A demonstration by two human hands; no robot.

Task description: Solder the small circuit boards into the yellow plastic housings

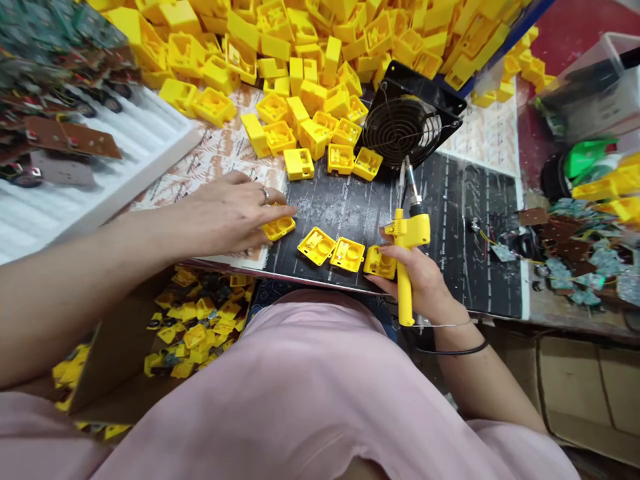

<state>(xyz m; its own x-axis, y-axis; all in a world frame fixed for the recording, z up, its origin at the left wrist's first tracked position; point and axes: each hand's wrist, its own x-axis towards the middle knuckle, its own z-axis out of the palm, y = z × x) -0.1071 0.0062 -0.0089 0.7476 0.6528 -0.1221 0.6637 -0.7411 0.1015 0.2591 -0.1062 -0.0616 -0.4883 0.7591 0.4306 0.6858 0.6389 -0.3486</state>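
Unreadable white print across the black mat [450, 200] under the right hand [417, 283]

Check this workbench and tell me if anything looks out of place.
Loose wires and a circuit-board scrap lie scattered on the right end of the black mat, unlike the neat row of yellow plastic housings. A black fan sits tilted at the mat's back edge.

From here the feed looks bright and evenly lit, with only soft shadows, white glare streaking the black work mat [450, 200], the piled yellow plastic housings [380, 40] a bit soft, and wide-angle bowing toward the frame edges.
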